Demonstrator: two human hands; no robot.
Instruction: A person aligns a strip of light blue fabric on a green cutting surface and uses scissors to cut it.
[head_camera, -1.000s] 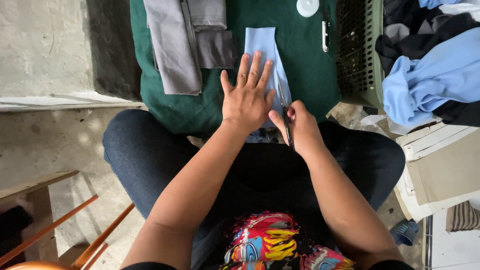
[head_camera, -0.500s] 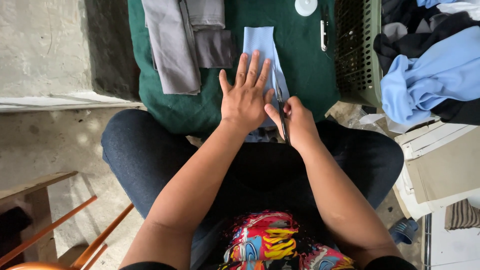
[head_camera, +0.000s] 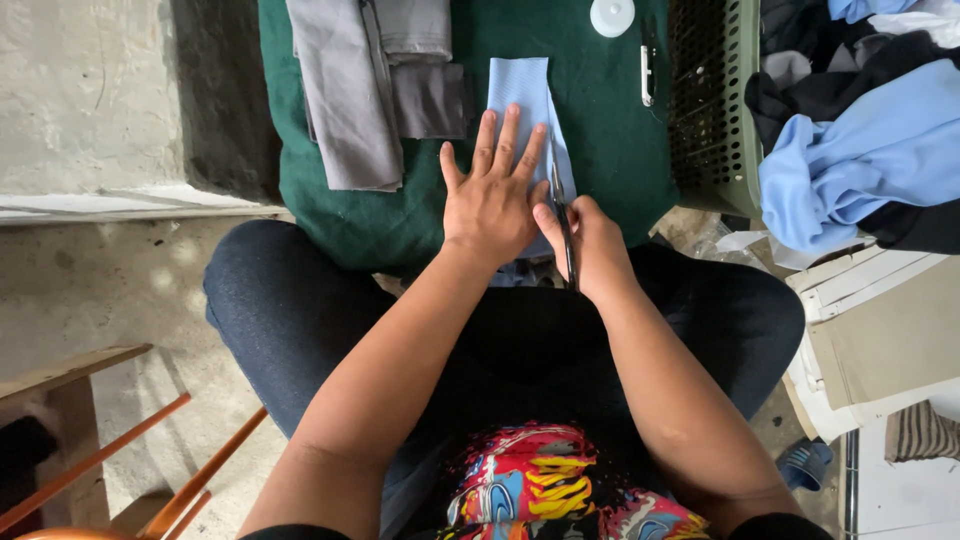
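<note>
Scissors (head_camera: 563, 225), one dark pair, sit at the middle of the frame in the right hand (head_camera: 590, 245), whose fingers are curled around the handles; the blades point up the frame along the right edge of one strip of light blue cloth (head_camera: 525, 95). Just left of them the left hand (head_camera: 493, 195) lies flat with five fingers spread, pressing the strip down on the green padded counter (head_camera: 610, 150). Both forearms come up from the bottom of the frame over two knees in dark trousers. Farther up, at the upper left of the counter, lie two folded grey cloths: a longer light grey piece (head_camera: 340, 90) and a darker grey one (head_camera: 425, 95) beside it, just left of the blue strip. At the top edge sits one round white lid (head_camera: 612, 15), with one slim dark pen-like object (head_camera: 647, 70) near it. At the upper right one green perforated basket (head_camera: 715, 110) touches the counter edge, and past it a heap of blue, black and white clothes (head_camera: 860, 150).
</note>
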